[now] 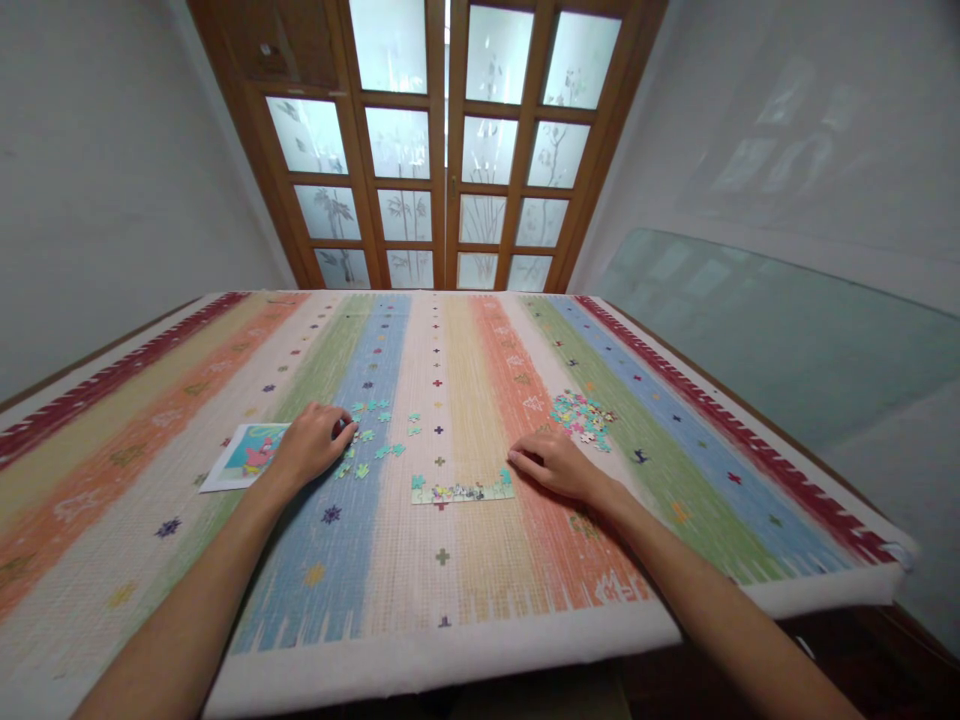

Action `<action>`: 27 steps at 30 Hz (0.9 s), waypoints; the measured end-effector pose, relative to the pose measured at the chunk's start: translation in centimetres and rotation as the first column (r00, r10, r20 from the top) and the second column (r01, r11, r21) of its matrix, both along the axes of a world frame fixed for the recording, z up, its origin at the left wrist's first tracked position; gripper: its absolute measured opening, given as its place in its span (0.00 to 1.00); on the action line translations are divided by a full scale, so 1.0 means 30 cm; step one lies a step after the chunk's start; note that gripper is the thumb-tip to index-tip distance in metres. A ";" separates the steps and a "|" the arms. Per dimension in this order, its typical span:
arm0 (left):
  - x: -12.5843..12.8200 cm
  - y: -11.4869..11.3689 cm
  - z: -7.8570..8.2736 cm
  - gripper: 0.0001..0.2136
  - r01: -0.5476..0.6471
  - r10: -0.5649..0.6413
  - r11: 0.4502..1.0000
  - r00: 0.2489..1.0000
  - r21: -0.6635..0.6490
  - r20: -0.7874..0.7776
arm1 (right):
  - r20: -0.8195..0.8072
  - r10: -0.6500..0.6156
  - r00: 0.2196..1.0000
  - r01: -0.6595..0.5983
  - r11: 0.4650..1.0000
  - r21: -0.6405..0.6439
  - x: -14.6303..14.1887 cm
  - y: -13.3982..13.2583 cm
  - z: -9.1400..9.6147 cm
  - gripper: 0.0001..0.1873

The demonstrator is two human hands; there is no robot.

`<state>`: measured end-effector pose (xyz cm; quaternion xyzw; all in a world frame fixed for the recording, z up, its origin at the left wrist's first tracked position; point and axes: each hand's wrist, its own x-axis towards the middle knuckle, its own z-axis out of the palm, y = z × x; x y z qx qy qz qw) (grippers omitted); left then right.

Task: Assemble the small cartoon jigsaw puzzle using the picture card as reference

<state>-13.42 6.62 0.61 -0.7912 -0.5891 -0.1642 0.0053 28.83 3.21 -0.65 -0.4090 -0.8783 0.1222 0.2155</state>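
My left hand [319, 442] is over the left side of the table, its fingers curled and thumb near the forefinger. Whatever is between them, if anything, is hidden. Loose teal jigsaw pieces [367, 436] lie just right of it. A picture card [251, 457] with a pink cartoon figure lies partly behind my left wrist. Near the middle is a joined strip of jigsaw pieces [461, 493], with a piece rising at each end. My right hand [551, 463] rests by the strip's right end, fingers bent together; their undersides are out of sight.
A pile of mixed jigsaw pieces [581, 418] lies beyond my right hand. The striped tablecloth [480, 570] covers the table to its front edge. Wooden doors with glass panes [405, 145] stand behind the table, with walls on both sides.
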 end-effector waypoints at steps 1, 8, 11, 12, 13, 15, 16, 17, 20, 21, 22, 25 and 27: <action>-0.002 0.000 -0.001 0.16 0.006 -0.006 1.000 1.000 0.005 -0.009 | 0.015 0.011 1.000 -0.011 1.000 0.021 0.002 0.002 -0.004 0.17; 0.012 -0.011 0.003 0.17 0.102 -0.107 0.992 0.992 0.071 0.069 | 0.058 0.034 0.998 -0.038 0.996 0.083 0.010 0.007 -0.017 0.18; 0.045 -0.032 0.011 0.16 0.260 -0.267 0.963 0.956 0.073 0.118 | 0.075 0.041 0.996 -0.048 0.994 0.098 0.011 0.010 -0.020 0.17; 0.056 -0.040 0.012 0.15 0.304 -0.311 0.950 0.943 0.074 0.122 | 0.078 0.042 0.996 -0.049 0.994 0.099 0.012 0.011 -0.021 0.17; 0.068 -0.047 0.013 0.15 0.339 -0.346 0.938 0.930 0.077 0.121 | 0.079 0.043 0.996 -0.050 0.994 0.096 0.012 0.011 -0.022 0.17; 0.087 -0.060 0.010 0.15 0.385 -0.392 0.920 0.913 0.080 0.115 | 0.075 0.041 0.996 -0.048 0.995 0.092 0.011 0.012 -0.021 0.17; 0.095 -0.065 0.007 0.15 0.397 -0.404 0.915 0.908 0.076 0.110 | 0.073 0.039 0.997 -0.046 0.995 0.091 0.011 0.011 -0.020 0.17; 0.103 -0.069 0.003 0.16 0.404 -0.410 0.912 0.906 0.070 0.104 | 0.070 0.039 0.997 -0.045 0.995 0.091 0.010 0.010 -0.019 0.17; 0.119 -0.075 -0.011 0.15 0.409 -0.411 0.912 0.909 0.041 0.076 | 0.065 0.040 0.997 -0.045 0.995 0.084 0.006 0.006 -0.012 0.18; 0.123 -0.076 -0.014 0.15 0.409 -0.410 0.912 0.909 0.031 0.066 | 0.066 0.040 0.997 -0.045 0.996 0.080 0.005 0.005 -0.010 0.18; 0.127 -0.076 -0.017 0.14 0.410 -0.411 0.912 0.910 0.025 0.059 | 0.068 0.040 0.997 -0.045 0.996 0.075 0.005 0.004 -0.009 0.18; 0.138 -0.078 -0.018 0.13 0.406 -0.406 0.914 0.912 0.015 0.052 | 0.088 0.032 0.996 -0.038 0.997 0.067 0.004 0.002 -0.007 0.19; 0.145 -0.081 -0.014 0.12 0.403 -0.403 0.915 0.913 0.007 0.061 | 0.116 0.012 0.993 -0.020 0.997 0.072 0.006 0.002 -0.007 0.20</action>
